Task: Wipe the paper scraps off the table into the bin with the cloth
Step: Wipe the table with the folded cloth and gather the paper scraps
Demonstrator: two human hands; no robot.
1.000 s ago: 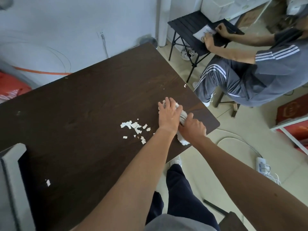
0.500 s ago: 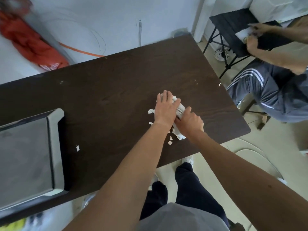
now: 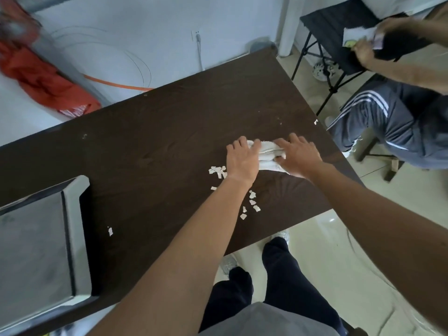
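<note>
A bunched white terry cloth [image 3: 268,155] was pressed flat against the dark wood-grain table [image 3: 150,151] near its right end. The left hand [image 3: 242,158] lay on it with fingers loosely spread; the right hand [image 3: 299,155] was curled over its other end. Small, jagged white paper scraps [image 3: 217,171] were scattered beside and below the left wrist. A grey, smooth-rimmed bin [image 3: 77,229] stood at the table's left edge.

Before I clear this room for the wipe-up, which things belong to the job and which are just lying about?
Job:
white cloth under left hand and right hand
paper scraps
brown table
grey bin

Lying about:
black folding table
orange fabric
</note>
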